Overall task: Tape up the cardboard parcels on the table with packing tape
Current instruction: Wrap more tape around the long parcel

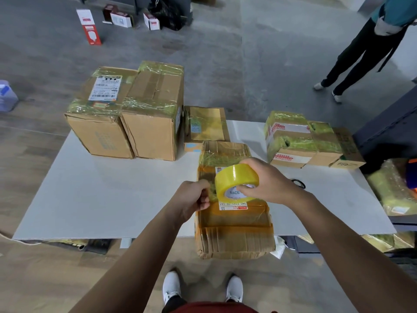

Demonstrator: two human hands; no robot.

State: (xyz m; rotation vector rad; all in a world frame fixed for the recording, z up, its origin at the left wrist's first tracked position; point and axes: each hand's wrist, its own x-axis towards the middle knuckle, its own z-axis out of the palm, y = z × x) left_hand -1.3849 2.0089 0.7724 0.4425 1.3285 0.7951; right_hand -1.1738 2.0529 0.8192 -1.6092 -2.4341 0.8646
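right hand grips the tape roll, thumb in its core: light, stiff, secure there. left hand pinches the free end: thin sticky film, likely creases if slack.

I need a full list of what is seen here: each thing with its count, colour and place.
table: one, white, centre.
near parcel: one, brown, overhanging table's near edge.
big boxes: two, brown, table's far left.
flat parcel: one, brown, behind near parcel.
small boxes: three, brown with yellowish tape, table's far right.
black loops: one item, on table by right wrist; unclear what.
wrapped parcels: several, yellowish, floor right of table.
cartons: several, red and white, floor beyond.
bottle: one, pale blue, floor, left edge.
bystander: one, dark trousers, top right.
tape roll: one, yellow, above near parcel.
shoes: two, white, bottom.
left hand: pinches tape roll's loose end.
right hand: grips tape roll.
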